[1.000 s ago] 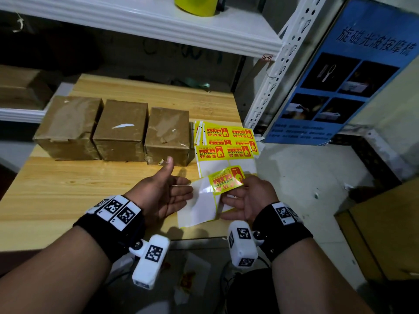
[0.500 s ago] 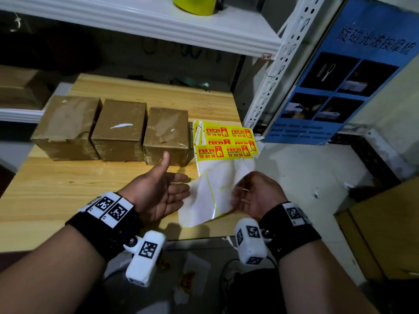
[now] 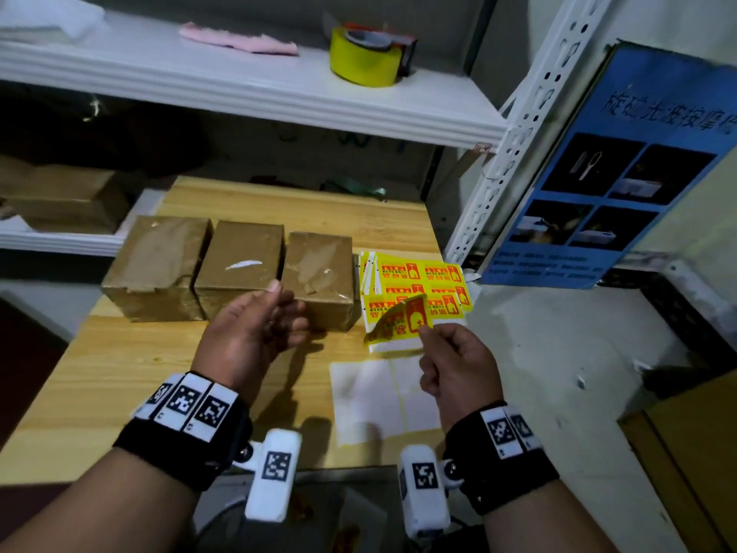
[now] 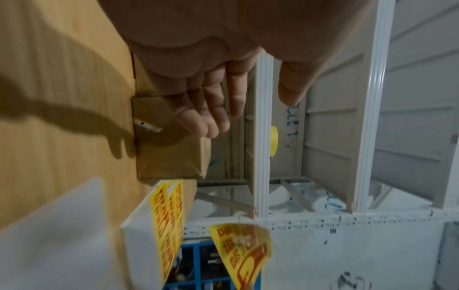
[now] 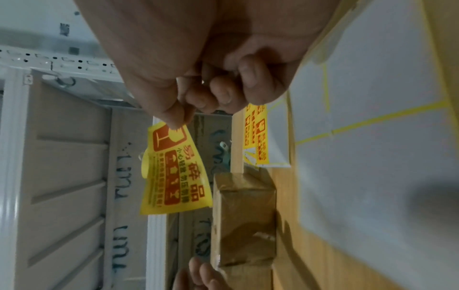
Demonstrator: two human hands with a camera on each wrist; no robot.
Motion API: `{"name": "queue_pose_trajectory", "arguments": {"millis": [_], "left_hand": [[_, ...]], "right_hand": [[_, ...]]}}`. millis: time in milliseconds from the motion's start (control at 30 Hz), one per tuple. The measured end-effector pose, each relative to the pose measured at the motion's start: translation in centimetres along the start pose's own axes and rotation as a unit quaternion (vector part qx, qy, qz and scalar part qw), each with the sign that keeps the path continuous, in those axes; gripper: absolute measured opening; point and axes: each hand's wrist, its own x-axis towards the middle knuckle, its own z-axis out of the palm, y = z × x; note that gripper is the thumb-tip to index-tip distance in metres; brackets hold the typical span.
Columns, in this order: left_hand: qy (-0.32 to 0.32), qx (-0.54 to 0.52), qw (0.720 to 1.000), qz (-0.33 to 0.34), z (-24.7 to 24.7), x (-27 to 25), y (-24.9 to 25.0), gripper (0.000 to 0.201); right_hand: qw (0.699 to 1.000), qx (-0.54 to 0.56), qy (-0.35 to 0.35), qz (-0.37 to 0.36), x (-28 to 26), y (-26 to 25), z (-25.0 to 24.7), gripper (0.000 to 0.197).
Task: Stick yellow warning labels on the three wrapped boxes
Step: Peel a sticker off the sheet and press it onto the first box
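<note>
Three brown wrapped boxes stand in a row on the wooden table [image 3: 119, 373]: left box [image 3: 159, 265], middle box [image 3: 241, 259], right box [image 3: 319, 273]. My right hand [image 3: 454, 365] pinches a peeled yellow warning label [image 3: 401, 319] by one corner between thumb and forefinger; the label [image 5: 174, 170] hangs free, just right of the right box [image 5: 246, 221]. My left hand [image 3: 255, 325] hovers open, palm turned inward, in front of the middle and right boxes and holds nothing. A stack of yellow label sheets [image 3: 422, 283] lies to the right of the boxes.
The empty white backing sheet [image 3: 383, 401] lies flat near the table's front right corner. A white shelf [image 3: 239, 85] overhangs the table with a yellow tape roll [image 3: 367, 59] on it. A blue poster [image 3: 622, 169] leans at the right, beyond the table's edge.
The right hand has lifted away with the peeled label, and the backing sheet now lies on the table. The left hand let go of the sheet and rose toward the boxes.
</note>
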Motion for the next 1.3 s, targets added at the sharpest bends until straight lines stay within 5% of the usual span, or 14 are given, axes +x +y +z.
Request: {"name": "queue_pose_trajectory", "arguments": {"millis": [167, 300, 533, 800, 1033, 1300], "left_hand": [[0.066, 0.011, 0.996, 0.059, -1.7, 0.9, 0.6, 0.045], [0.055, 0.061, 0.995, 0.052, -2.2, 0.3, 0.2, 0.053], [0.032, 0.074, 0.996, 0.031, -3.2, 0.1, -0.2, 0.066], [0.019, 0.113, 0.993, 0.023, -3.8, 0.2, -0.1, 0.063], [0.017, 0.193, 0.98, 0.032, -3.6, -0.7, -0.9, 0.023], [-0.02, 0.22, 0.975, -0.023, -5.0, -0.4, -0.8, 0.033]], "right_hand": [[0.994, 0.099, -0.036, 0.024, 0.0, 0.3, 2.6, 0.011], [0.985, 0.149, -0.066, 0.056, 0.4, 1.4, 4.8, 0.019], [0.998, 0.04, -0.05, 0.023, 0.5, 3.2, 7.7, 0.03], [0.998, -0.049, -0.026, -0.013, 0.1, 2.4, 6.5, 0.022], [0.988, -0.14, -0.043, -0.05, -0.6, 1.7, 4.9, 0.029], [0.979, -0.177, -0.078, -0.072, -1.3, 1.7, 3.1, 0.017]]}}
